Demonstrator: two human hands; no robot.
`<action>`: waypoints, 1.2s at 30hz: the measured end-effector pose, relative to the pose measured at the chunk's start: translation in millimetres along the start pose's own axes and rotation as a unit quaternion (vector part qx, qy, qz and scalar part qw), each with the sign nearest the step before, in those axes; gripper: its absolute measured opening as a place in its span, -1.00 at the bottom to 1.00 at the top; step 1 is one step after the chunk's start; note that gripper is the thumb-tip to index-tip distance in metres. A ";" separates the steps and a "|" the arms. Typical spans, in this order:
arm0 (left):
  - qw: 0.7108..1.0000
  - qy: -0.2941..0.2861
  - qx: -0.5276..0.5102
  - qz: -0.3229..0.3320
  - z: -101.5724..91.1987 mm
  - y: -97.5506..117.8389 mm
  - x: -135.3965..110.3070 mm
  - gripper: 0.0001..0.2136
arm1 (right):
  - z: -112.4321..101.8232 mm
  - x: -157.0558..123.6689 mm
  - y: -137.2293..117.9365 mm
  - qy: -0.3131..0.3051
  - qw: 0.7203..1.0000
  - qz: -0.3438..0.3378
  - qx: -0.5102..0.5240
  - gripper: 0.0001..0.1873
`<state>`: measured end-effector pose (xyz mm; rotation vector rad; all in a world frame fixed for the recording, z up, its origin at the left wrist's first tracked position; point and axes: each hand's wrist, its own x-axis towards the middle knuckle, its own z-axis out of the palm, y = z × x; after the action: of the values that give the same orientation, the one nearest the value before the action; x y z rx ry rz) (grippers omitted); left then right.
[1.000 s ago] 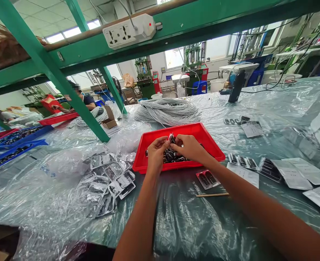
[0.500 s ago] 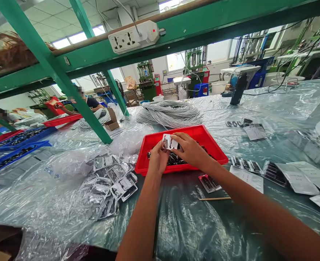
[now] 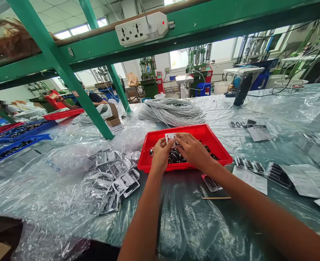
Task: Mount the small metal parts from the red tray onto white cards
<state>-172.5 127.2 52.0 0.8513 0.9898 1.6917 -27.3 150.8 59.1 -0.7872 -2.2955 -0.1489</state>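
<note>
My left hand (image 3: 160,155) is closed on the left side of a small whitish plastic blister tray (image 3: 170,136). Opposite it, my right hand (image 3: 192,149) grips the same piece, fingers bent over its right side and covering much of it. Both hands are above a red tray (image 3: 223,156). Small shiny black parts (image 3: 176,156) lie loose inside that tray, partly hidden by the hands. Just in front of it, under my right forearm, is a filled blister pack (image 3: 211,183) with dark pieces and a reddish edge.
A heap of clear packs (image 3: 113,177) lies to the left. On the right are filled blister strips (image 3: 249,165) and silvery pouches (image 3: 251,180). A thin stick (image 3: 216,198) rests near my right forearm. Grey cable coils (image 3: 173,111) sit behind the red tray, and a green post (image 3: 86,105) stands left.
The blister tray has tilted in my hands, and less of it shows between my fingers. My hands are closer together over the red tray. The whole view has shifted slightly.
</note>
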 end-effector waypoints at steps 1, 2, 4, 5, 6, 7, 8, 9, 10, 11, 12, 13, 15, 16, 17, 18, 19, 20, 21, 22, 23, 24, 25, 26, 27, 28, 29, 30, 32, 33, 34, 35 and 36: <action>1.000 -0.004 0.003 -0.004 0.2 -1.3 -0.2 -0.54 | 2.8 -0.9 -0.1 -0.003 1.000 -0.003 0.004 -0.63; 1.000 -0.011 0.005 -0.009 0.2 -2.6 -0.1 -0.55 | 5.2 -1.9 -0.3 -0.006 1.000 -0.004 0.006 -0.63; 1.000 -0.025 -0.001 -0.017 -0.7 -5.1 1.0 -0.56 | 8.5 -3.8 -0.7 -0.008 1.000 0.000 0.005 -0.63; 0.999 -0.029 -0.006 -0.018 -1.3 -6.1 1.9 -0.57 | 9.1 -4.5 -0.8 -0.006 1.000 0.004 0.001 -0.63; 0.999 -0.030 -0.011 -0.017 -1.8 -6.9 2.7 -0.58 | 9.2 -5.2 -1.0 -0.003 1.000 0.008 -0.003 -0.63; 0.999 -0.029 -0.014 -0.017 -2.1 -7.4 3.5 -0.59 | 8.9 -5.6 -1.0 0.000 1.000 0.011 -0.007 -0.63; 0.999 -0.026 -0.015 -0.016 -2.1 -7.6 4.1 -0.60 | 8.4 -5.9 -1.0 0.003 1.000 0.014 -0.009 -0.62; 1.000 -0.022 -0.014 -0.016 -1.8 -7.8 4.6 -0.61 | 7.8 -6.1 -0.9 0.006 1.000 0.018 -0.010 -0.61; 1.000 -0.018 -0.013 -0.015 -1.2 -7.8 4.7 -0.63 | 7.2 -6.2 -0.8 0.009 1.000 0.024 -0.007 -0.60; 1.000 -0.017 -0.011 -0.013 -0.5 -8.0 4.6 -0.65 | 6.9 -6.2 -0.6 0.013 0.999 0.029 -0.002 -0.59; 1.000 -0.016 -0.008 -0.008 0.2 -8.2 4.4 -0.66 | 7.0 -6.3 -0.5 0.016 0.999 0.034 0.005 -0.58; 1.000 -0.014 -0.003 -0.001 0.8 -8.5 4.0 -0.67 | 7.3 -6.4 -0.4 0.019 0.999 0.039 0.014 -0.57; 1.000 -0.011 0.009 0.016 1.6 -9.4 3.1 -0.65 | 8.7 -6.5 -0.6 0.024 0.998 0.045 0.033 -0.56; 1.000 -0.010 0.015 0.023 1.8 -9.7 2.7 -0.64 | 9.7 -6.5 -0.8 0.028 0.998 0.046 0.044 -0.56; 0.999 -0.008 0.017 0.029 1.8 -9.7 2.2 -0.63 | 10.7 -6.4 -1.1 0.032 0.997 0.045 0.057 -0.56; 0.999 -0.008 0.014 0.032 1.7 -9.3 1.7 -0.63 | 11.6 -6.3 -1.4 0.035 0.996 0.041 0.074 -0.57; 0.999 -0.010 0.008 0.032 1.6 -8.5 1.0 -0.63 | 12.3 -6.1 -1.6 0.041 0.994 0.039 0.095 -0.57; 0.999 -0.015 -0.001 0.032 1.5 -7.2 0.4 -0.64 | 12.7 -5.9 -1.8 0.048 0.991 0.041 0.120 -0.57; 0.999 -0.024 -0.010 0.031 1.4 -5.6 -0.4 -0.65 | 12.7 -5.6 -1.9 0.054 0.986 0.050 0.149 -0.57; 0.999 -0.035 -0.014 0.030 1.3 -3.7 -1.2 -0.66 | 12.2 -5.3 -1.8 0.059 0.980 0.065 0.180 -0.58; 0.998 -0.048 -0.010 0.031 1.1 -1.7 -1.9 -0.67 | 11.4 -4.9 -1.7 0.061 0.972 0.087 0.210 -0.60; 0.998 -0.060 0.001 0.033 0.6 0.1 -2.3 -0.69 | 10.2 -4.5 -1.6 0.062 0.963 0.110 0.238 -0.62; 0.997 -0.071 0.018 0.036 -0.3 1.7 -2.5 -0.70 | 8.8 -4.0 -1.5 0.060 0.955 0.131 0.260 -0.65; 0.995 -0.079 0.041 0.040 -1.8 3.0 -2.1 -0.72 | 7.2 -3.5 -1.6 0.053 0.949 0.147 0.273 -0.68; 0.994 -0.076 0.068 0.046 -3.8 3.9 -1.2 -0.74 | 5.7 -2.9 -1.7 0.042 0.948 0.157 0.272 -0.72; 0.992 -0.060 0.100 0.058 -6.4 4.4 0.3 -0.77 | 4.3 -2.3 -1.9 0.028 0.952 0.166 0.257 -0.76; 0.988 -0.029 0.133 0.073 -9.3 4.8 2.3 -0.81 | 3.0 -1.8 -2.0 0.005 0.957 0.173 0.231 -0.79; 0.983 0.011 0.162 0.090 -12.3 5.1 4.6 -0.84 | 2.0 -1.3 -1.9 -0.025 0.964 0.178 0.198 -0.81; 0.974 0.085 0.179 0.107 -17.5 5.8 9.5 -0.88 | 0.7 -0.9 -0.7 -0.086 0.970 0.184 0.136 -0.80; 0.978 0.098 0.158 0.099 -19.1 6.3 11.5 -0.90 | 0.3 -0.8 0.5 -0.100 0.972 0.180 0.116 -0.80; 0.985 0.092 0.120 0.080 -19.8 7.1 13.0 -0.91 | 0.0 -0.9 1.8 -0.099 0.975 0.170 0.105 -0.77; 0.993 0.073 0.075 0.057 -19.5 8.1 13.7 -0.91 | -0.2 -1.0 3.2 -0.082 0.979 0.154 0.104 -0.72; 0.998 0.047 0.029 0.033 -18.5 9.2 13.7 -0.89 | -0.3 -1.1 4.4 -0.053 0.984 0.132 0.110 -0.64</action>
<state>-196.2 134.1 53.7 0.8579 1.0903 1.7801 -24.0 153.7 58.1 -0.9922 -2.2307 0.2696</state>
